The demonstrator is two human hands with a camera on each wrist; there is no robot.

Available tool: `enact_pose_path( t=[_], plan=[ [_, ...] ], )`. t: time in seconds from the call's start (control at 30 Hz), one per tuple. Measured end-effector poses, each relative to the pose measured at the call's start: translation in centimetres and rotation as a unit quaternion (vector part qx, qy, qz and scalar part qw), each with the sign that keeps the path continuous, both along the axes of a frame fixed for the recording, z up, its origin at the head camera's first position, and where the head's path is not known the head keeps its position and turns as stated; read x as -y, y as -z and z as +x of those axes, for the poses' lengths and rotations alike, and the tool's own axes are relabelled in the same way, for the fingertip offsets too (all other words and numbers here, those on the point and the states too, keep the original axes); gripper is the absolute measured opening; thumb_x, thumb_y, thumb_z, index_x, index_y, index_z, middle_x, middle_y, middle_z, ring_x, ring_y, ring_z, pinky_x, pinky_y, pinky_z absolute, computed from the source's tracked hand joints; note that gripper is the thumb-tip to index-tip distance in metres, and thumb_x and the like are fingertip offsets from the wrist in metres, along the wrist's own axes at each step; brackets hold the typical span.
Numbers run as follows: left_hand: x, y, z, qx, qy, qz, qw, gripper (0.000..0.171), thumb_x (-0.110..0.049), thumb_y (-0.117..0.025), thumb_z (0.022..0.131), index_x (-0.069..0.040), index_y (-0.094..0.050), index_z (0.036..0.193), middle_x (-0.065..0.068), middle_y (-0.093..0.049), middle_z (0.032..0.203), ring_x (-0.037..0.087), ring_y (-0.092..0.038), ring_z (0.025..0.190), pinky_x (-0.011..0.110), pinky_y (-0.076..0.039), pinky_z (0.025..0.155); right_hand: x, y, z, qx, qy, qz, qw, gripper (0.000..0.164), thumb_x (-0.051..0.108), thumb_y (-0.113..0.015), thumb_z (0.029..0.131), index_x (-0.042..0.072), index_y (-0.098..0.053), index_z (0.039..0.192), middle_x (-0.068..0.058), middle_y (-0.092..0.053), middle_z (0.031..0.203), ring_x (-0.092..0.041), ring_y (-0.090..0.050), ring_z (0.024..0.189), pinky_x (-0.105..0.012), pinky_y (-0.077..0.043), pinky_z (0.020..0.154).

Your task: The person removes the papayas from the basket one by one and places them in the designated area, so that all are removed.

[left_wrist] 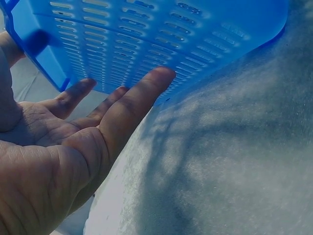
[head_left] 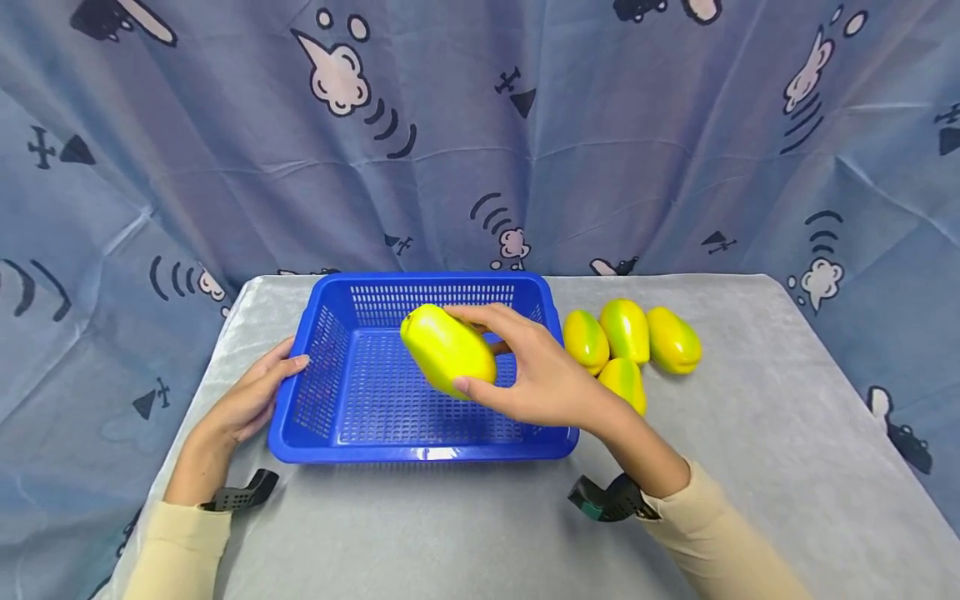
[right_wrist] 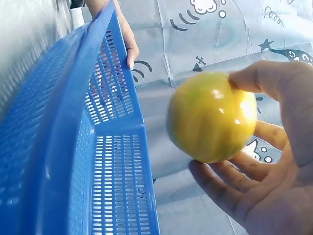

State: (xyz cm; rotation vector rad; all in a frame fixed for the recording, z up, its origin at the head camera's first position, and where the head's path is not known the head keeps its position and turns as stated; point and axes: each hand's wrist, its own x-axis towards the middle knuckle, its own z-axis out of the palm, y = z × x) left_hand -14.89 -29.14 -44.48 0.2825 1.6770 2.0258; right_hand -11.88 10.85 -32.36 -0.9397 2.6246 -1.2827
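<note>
Over the blue plastic basket (head_left: 423, 454), my right hand (head_left: 536, 371) holds a yellow-green papaya (head_left: 447, 350) between thumb and fingers. In the right wrist view that papaya (right_wrist: 212, 117) is raised beside the basket's slotted wall (right_wrist: 120, 171), with the fingertips against its surface. At the basket's left end my left hand (head_left: 258, 387) grips the rim, thumb over the top. The left wrist view has the left hand's fingers (left_wrist: 129, 105) along the outside of the slotted wall (left_wrist: 127, 44). No fruit shows inside the basket.
Several more papayas (head_left: 625, 331) lie grouped on the grey-covered table (head_left: 757, 400), just right of the basket. A blue patterned curtain (head_left: 450, 133) hangs behind the table. Dark straps with camera mounts (head_left: 611, 498) sit on both wrists.
</note>
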Motion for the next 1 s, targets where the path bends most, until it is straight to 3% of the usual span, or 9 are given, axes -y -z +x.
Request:
enact_pose_path(
  t=[0.3, 0.5, 0.73, 1.0],
  plan=[
    [0.0, -0.2, 0.1, -0.001, -0.003, -0.001, 1.0000, 0.044, -0.018, -0.040, 0.114, -0.014, -0.030, 0.156, 0.001, -0.072, 0.123, 0.017, -0.075, 0.105, 0.037, -0.066, 0.085, -1.2, 0.6, 2.1, -0.011, 0.067, -0.024, 0.997, 0.071, 0.029, -0.080, 0.090, 0.025, -0.051, 0.155, 0.002, -0.058, 0.148, -0.015, -0.060, 0.124, -0.041, -0.060, 0.103],
    [0.0, -0.2, 0.0, 0.001, -0.006, -0.017, 0.9998, 0.057, -0.019, -0.041, 0.114, -0.005, -0.017, 0.164, 0.000, -0.073, 0.124, 0.016, -0.075, 0.106, 0.037, -0.066, 0.086, -2.0, 1.2, 3.2, -0.001, 0.084, -0.039, 0.996, 0.072, 0.025, -0.080, 0.092, 0.027, -0.049, 0.156, 0.001, -0.058, 0.148, -0.016, -0.058, 0.129, -0.041, -0.060, 0.104],
    [-0.2, -0.4, -0.5, 0.003, -0.009, -0.047, 0.9989, 0.068, -0.022, -0.042, 0.114, -0.002, -0.005, 0.168, -0.002, -0.071, 0.125, 0.015, -0.074, 0.107, 0.037, -0.066, 0.086, -3.1, 2.1, 4.0, -0.009, 0.111, -0.048, 0.993, 0.073, 0.022, -0.081, 0.091, 0.024, -0.048, 0.157, 0.000, -0.058, 0.150, -0.017, -0.058, 0.130, -0.033, -0.059, 0.104],
    [-0.1, 0.0, -0.1, 0.003, -0.013, -0.037, 0.9992, 0.064, -0.021, -0.042, 0.114, -0.003, -0.010, 0.167, -0.003, -0.071, 0.124, 0.014, -0.073, 0.107, 0.035, -0.065, 0.087, -4.3, 2.9, 4.2, -0.019, 0.130, -0.063, 0.989, 0.074, 0.015, -0.080, 0.091, 0.018, -0.048, 0.157, -0.004, -0.058, 0.152, -0.021, -0.060, 0.132, -0.022, -0.057, 0.101]
  ],
)
